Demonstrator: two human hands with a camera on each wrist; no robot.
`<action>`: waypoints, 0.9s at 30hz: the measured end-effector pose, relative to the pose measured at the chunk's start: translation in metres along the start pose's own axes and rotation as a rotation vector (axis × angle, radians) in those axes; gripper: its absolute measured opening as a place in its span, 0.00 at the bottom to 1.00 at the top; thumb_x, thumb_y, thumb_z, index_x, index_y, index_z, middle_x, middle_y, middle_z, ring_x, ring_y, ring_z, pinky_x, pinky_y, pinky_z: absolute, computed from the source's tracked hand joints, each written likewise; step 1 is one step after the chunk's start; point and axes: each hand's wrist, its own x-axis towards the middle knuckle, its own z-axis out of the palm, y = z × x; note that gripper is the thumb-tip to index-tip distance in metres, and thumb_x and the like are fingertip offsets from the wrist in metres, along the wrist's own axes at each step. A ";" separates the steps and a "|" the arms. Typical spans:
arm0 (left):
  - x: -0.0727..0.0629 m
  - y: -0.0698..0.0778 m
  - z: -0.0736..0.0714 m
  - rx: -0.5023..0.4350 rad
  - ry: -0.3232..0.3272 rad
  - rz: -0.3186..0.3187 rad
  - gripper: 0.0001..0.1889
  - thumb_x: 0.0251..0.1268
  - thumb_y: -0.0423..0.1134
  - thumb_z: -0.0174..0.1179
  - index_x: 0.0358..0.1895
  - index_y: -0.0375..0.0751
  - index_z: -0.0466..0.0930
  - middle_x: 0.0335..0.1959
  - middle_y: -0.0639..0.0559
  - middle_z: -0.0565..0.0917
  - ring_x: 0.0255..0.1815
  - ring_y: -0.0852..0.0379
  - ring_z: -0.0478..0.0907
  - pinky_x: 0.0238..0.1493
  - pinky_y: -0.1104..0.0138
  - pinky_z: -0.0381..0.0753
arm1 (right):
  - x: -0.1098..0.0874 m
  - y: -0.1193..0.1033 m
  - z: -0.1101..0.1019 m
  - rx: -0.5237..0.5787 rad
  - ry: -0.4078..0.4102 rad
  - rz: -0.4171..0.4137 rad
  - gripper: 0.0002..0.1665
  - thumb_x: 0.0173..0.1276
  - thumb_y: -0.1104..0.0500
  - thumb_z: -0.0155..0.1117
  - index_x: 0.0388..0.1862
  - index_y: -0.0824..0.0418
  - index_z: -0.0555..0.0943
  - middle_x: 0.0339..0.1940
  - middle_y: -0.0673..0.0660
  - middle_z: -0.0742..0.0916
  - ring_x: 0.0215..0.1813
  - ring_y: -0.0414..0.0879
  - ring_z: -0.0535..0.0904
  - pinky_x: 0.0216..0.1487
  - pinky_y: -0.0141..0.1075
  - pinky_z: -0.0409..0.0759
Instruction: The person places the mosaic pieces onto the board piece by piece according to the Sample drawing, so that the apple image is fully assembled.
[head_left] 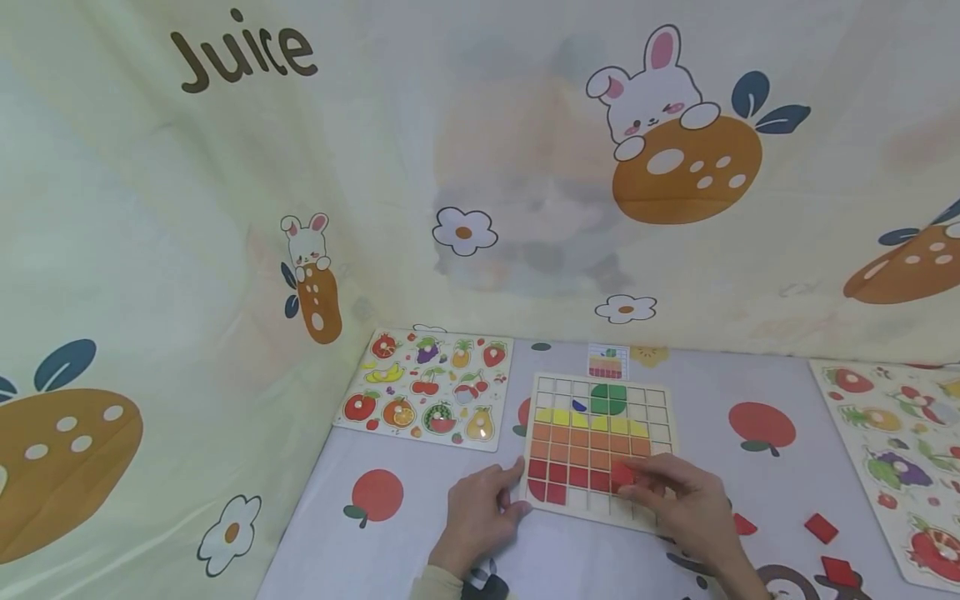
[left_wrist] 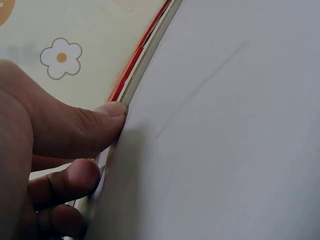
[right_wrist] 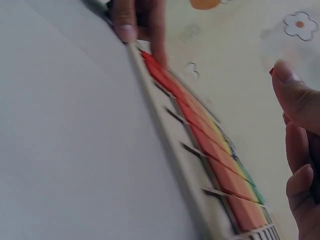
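Note:
A wooden grid board (head_left: 598, 502) lies flat, with green and blue pieces at the top, then yellow, orange and red tiles in rows. Two red pieces sit at the left of its bottom row. The left hand (head_left: 480, 512) holds the board's lower left corner, its thumb (left_wrist: 95, 125) against the edge. Between thumb and fingers, the right hand (head_left: 686, 500) pinches a red tile (head_left: 622, 473) over the right part of the red row. Only a sliver of that tile shows in the right wrist view, past the thumb (right_wrist: 295, 92).
Loose red tiles (head_left: 821, 528) lie right of the right hand, one partly hidden by the wrist. A small picture card (head_left: 607, 362) stands behind the board. Fruit puzzle boards lie at the left (head_left: 412, 387) and right (head_left: 885, 450). Printed cloth (head_left: 525, 275) rises behind the table.

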 end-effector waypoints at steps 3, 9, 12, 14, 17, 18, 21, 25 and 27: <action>0.000 0.000 0.000 0.005 0.005 0.005 0.32 0.62 0.49 0.76 0.71 0.58 0.81 0.21 0.68 0.69 0.20 0.69 0.60 0.29 0.71 0.58 | -0.003 -0.002 0.012 -0.010 -0.050 0.026 0.20 0.55 0.64 0.86 0.48 0.55 0.93 0.30 0.44 0.87 0.32 0.37 0.77 0.32 0.28 0.74; -0.001 0.001 -0.001 -0.001 -0.002 -0.008 0.31 0.61 0.49 0.75 0.70 0.58 0.82 0.21 0.68 0.69 0.20 0.69 0.61 0.30 0.70 0.58 | -0.007 -0.009 0.029 -0.079 -0.145 0.095 0.18 0.57 0.59 0.86 0.47 0.49 0.93 0.35 0.40 0.90 0.34 0.34 0.78 0.37 0.27 0.78; -0.001 0.000 0.000 0.001 0.000 -0.006 0.31 0.61 0.49 0.75 0.70 0.58 0.82 0.21 0.68 0.69 0.20 0.68 0.61 0.30 0.70 0.58 | -0.006 -0.011 0.036 -0.144 -0.183 0.078 0.18 0.56 0.59 0.86 0.46 0.50 0.93 0.37 0.39 0.90 0.35 0.31 0.77 0.40 0.28 0.78; 0.000 0.000 0.000 0.003 0.001 -0.004 0.31 0.61 0.49 0.75 0.70 0.59 0.82 0.21 0.68 0.69 0.20 0.68 0.61 0.30 0.70 0.58 | -0.005 -0.011 0.039 -0.190 -0.204 0.080 0.19 0.56 0.60 0.86 0.47 0.50 0.93 0.38 0.39 0.90 0.36 0.31 0.77 0.42 0.29 0.78; 0.000 -0.001 0.001 0.007 -0.002 -0.002 0.31 0.62 0.49 0.75 0.71 0.59 0.82 0.21 0.68 0.69 0.20 0.68 0.61 0.29 0.70 0.59 | -0.005 -0.011 0.042 -0.252 -0.239 0.110 0.18 0.57 0.58 0.85 0.47 0.48 0.93 0.40 0.39 0.90 0.37 0.32 0.76 0.43 0.29 0.78; 0.000 -0.001 0.001 0.008 -0.003 -0.002 0.32 0.62 0.50 0.75 0.71 0.59 0.81 0.21 0.68 0.69 0.20 0.68 0.61 0.29 0.70 0.59 | -0.005 -0.012 0.043 -0.268 -0.247 0.116 0.18 0.57 0.58 0.85 0.47 0.48 0.93 0.40 0.39 0.89 0.38 0.33 0.75 0.43 0.29 0.78; 0.000 -0.001 0.000 0.008 -0.006 -0.007 0.32 0.62 0.50 0.75 0.71 0.59 0.81 0.21 0.68 0.69 0.21 0.68 0.61 0.29 0.70 0.59 | -0.003 -0.014 0.044 -0.312 -0.261 0.110 0.18 0.56 0.57 0.86 0.46 0.47 0.93 0.40 0.39 0.88 0.39 0.34 0.74 0.43 0.30 0.77; 0.000 0.000 0.000 0.011 -0.004 -0.009 0.32 0.62 0.50 0.75 0.71 0.59 0.81 0.21 0.68 0.69 0.21 0.68 0.61 0.30 0.71 0.59 | 0.000 -0.015 0.044 -0.358 -0.273 0.083 0.20 0.54 0.56 0.87 0.47 0.46 0.93 0.39 0.40 0.86 0.40 0.35 0.75 0.45 0.32 0.79; 0.000 0.000 0.000 0.011 0.001 -0.004 0.31 0.62 0.49 0.75 0.71 0.59 0.82 0.21 0.68 0.69 0.20 0.69 0.61 0.29 0.71 0.59 | 0.002 -0.015 0.043 -0.375 -0.286 0.073 0.22 0.53 0.55 0.88 0.48 0.45 0.93 0.40 0.40 0.86 0.41 0.35 0.75 0.48 0.34 0.80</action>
